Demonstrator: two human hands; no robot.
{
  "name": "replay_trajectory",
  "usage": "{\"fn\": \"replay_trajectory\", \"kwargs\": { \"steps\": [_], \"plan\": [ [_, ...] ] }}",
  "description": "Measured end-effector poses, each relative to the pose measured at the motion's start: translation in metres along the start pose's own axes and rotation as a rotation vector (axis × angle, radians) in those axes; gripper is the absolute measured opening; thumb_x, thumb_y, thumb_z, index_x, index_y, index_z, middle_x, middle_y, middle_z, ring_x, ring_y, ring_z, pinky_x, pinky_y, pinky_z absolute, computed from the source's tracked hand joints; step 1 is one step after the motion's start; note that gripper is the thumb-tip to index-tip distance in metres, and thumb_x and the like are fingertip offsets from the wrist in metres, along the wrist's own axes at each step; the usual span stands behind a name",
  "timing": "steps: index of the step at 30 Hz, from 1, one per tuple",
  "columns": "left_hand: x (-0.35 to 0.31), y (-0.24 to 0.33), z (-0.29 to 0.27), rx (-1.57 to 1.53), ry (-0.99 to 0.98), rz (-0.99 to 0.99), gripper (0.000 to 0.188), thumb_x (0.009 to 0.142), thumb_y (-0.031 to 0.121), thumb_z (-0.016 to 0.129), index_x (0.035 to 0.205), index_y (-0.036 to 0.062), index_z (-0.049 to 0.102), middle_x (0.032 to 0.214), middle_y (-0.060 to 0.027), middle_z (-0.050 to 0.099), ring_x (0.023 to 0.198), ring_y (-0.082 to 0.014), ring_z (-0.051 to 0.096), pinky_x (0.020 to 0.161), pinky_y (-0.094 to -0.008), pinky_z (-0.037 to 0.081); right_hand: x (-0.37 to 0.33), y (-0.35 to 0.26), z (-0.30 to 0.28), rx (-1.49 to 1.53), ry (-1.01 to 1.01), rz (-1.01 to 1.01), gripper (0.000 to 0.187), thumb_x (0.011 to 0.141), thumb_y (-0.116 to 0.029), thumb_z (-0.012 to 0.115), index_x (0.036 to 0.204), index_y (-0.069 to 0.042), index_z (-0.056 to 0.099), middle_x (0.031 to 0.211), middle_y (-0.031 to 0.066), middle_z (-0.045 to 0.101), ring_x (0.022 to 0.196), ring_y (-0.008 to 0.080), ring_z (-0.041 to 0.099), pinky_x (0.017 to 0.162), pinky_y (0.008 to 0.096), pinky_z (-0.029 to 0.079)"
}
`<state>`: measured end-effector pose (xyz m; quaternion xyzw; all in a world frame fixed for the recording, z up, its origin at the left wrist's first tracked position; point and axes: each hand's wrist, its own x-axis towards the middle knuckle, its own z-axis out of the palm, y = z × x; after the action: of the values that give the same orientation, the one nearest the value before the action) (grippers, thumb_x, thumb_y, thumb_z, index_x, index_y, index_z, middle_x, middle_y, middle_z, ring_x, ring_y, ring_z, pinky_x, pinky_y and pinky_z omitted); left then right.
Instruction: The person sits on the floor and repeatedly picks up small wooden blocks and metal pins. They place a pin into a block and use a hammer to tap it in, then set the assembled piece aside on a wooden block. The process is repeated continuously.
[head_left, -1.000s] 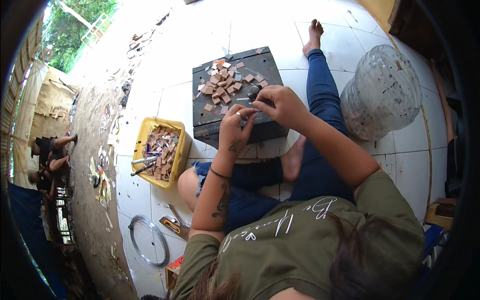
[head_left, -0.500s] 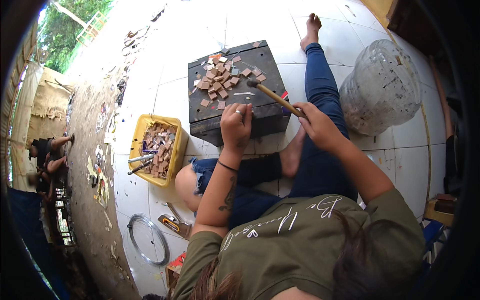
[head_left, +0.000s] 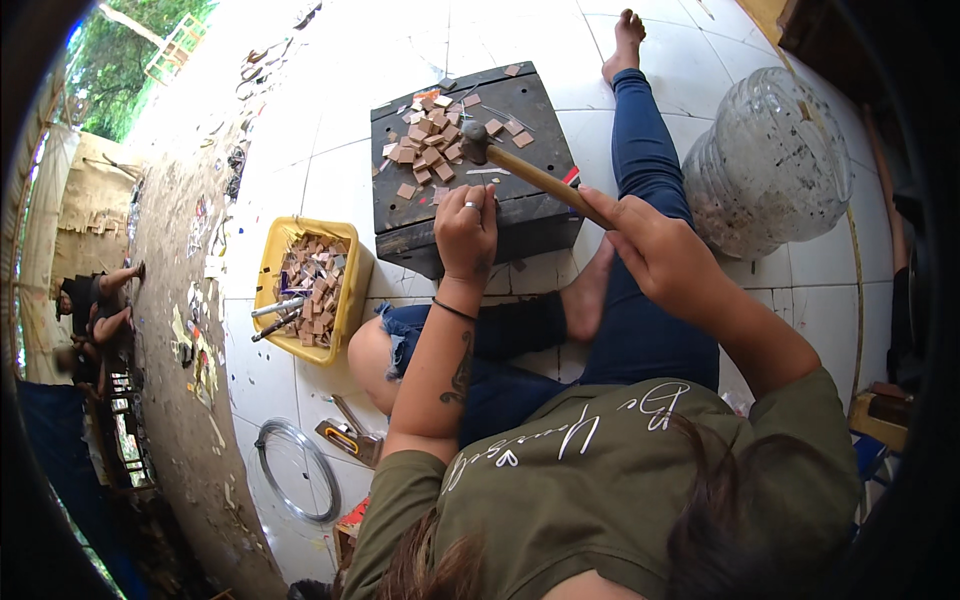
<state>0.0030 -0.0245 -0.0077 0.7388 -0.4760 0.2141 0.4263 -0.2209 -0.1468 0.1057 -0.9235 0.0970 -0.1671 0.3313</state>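
My right hand is wrapped round the wooden handle of a hammer. The hammer's dark head hangs over the black block, to the right of a pile of small brown square tiles. Resting at the block's near edge, my left hand has its fingers closed, thumb and forefinger together. Whatever they pinch is hidden or too small to name. Just beyond these fingers a thin pale strip lies on the block's top. A few loose tiles and thin metal rods are scattered there too.
Left of the block stands a yellow bin of tiles with pen-like tools across it. A wire coil and a hand tool lie on the white tiled floor near my knee. A big clear plastic container stands right of my outstretched leg.
My right hand has risen with the hammer, and the hammer head has come up and left, away from the block. My left hand stays at the block's near edge. The whole view has shifted slightly.
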Motion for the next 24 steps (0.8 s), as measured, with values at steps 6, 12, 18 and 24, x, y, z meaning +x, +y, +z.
{"fn": "replay_trajectory", "kwargs": {
  "steps": [6, 12, 18, 24],
  "plan": [
    [-0.003, -0.001, 0.003, -0.021, 0.032, -0.012, 0.01, 0.089, 0.006, 0.066, 0.082, 0.0005, 0.061, 0.082, -0.0176, 0.064, 0.087, -0.039, 0.064, 0.08, -0.0435, 0.052, 0.006, -0.01, -0.002, -0.06, -0.065, 0.017, 0.055, 0.094, -0.001, 0.052, 0.147, -0.013, 0.044, 0.103, 0.0182, 0.06, 0.083, 0.0389, 0.064, 0.073, 0.0433, 0.052],
    [-0.004, -0.004, 0.005, -0.045, 0.06, -0.008, 0.011, 0.09, 0.008, 0.066, 0.083, -0.0002, 0.062, 0.086, -0.0188, 0.066, 0.085, -0.0387, 0.065, 0.079, -0.0422, 0.052, 0.006, -0.009, -0.002, -0.098, -0.122, 0.029, 0.056, 0.094, -0.001, 0.052, 0.148, -0.014, 0.043, 0.103, 0.0182, 0.06, 0.082, 0.0383, 0.064, 0.072, 0.0435, 0.052],
    [-0.004, -0.006, 0.006, -0.052, 0.058, 0.01, 0.013, 0.091, 0.009, 0.066, 0.083, -0.0005, 0.062, 0.087, -0.0199, 0.066, 0.084, -0.0391, 0.065, 0.078, -0.0421, 0.052, 0.006, -0.003, 0.004, -0.073, -0.04, -0.017, 0.054, 0.095, -0.007, 0.053, 0.147, -0.017, 0.044, 0.099, 0.0162, 0.059, 0.078, 0.0362, 0.064, 0.068, 0.0431, 0.052],
    [0.0, -0.005, -0.001, -0.047, -0.036, -0.089, 0.014, 0.09, 0.01, 0.067, 0.082, -0.0005, 0.062, 0.082, -0.0163, 0.065, 0.077, -0.0334, 0.064, 0.07, -0.0371, 0.051, 0.009, 0.022, 0.021, 0.023, 0.117, -0.097, 0.052, 0.093, -0.01, 0.056, 0.144, -0.018, 0.049, 0.096, 0.0149, 0.058, 0.078, 0.035, 0.063, 0.068, 0.0435, 0.052]
  ]
}}
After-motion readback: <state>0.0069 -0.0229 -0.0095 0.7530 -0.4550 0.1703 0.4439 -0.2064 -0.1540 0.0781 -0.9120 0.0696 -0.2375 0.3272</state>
